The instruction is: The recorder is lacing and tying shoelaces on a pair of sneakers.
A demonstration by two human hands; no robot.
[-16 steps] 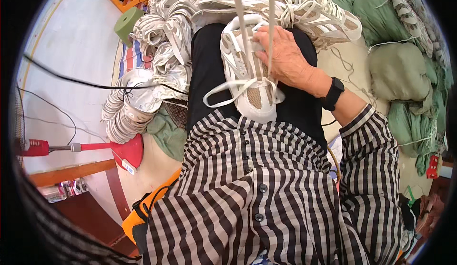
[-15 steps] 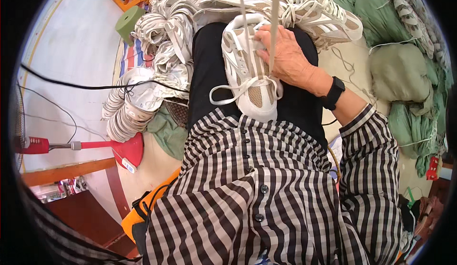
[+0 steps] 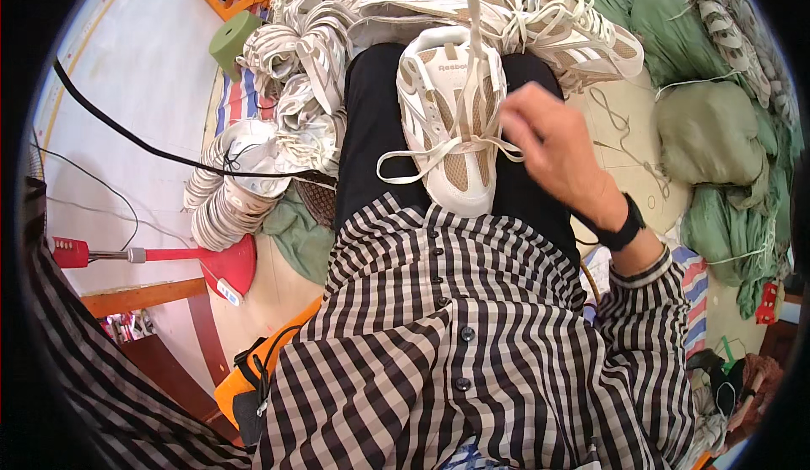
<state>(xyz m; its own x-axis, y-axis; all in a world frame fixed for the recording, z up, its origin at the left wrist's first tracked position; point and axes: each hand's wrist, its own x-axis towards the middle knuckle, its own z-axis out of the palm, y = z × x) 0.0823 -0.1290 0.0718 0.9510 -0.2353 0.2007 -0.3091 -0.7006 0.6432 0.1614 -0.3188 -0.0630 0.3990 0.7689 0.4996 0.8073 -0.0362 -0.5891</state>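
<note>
The white and tan sneaker [image 3: 451, 124] lay on the person's lap, resting on the black trousers [image 3: 371, 132], its long axis running near to far, with the near end at the hem of the checked shirt [image 3: 472, 352]. A pale lace [image 3: 475, 14] rose taut from the middle of the shoe toward the far edge of the view; loose lace ends spread left and right across the upper.

The right hand [image 3: 553, 145] was just right of the shoe, fingers bent toward the lacing. Whether they pinched a lace end could not be told. The left hand was not in view, so the right hand was the nearer one, and the shoe lay to its left.

More sneakers [image 3: 574, 27] were heaped beyond the knees, with green sacks [image 3: 709, 132] at the right.
</note>
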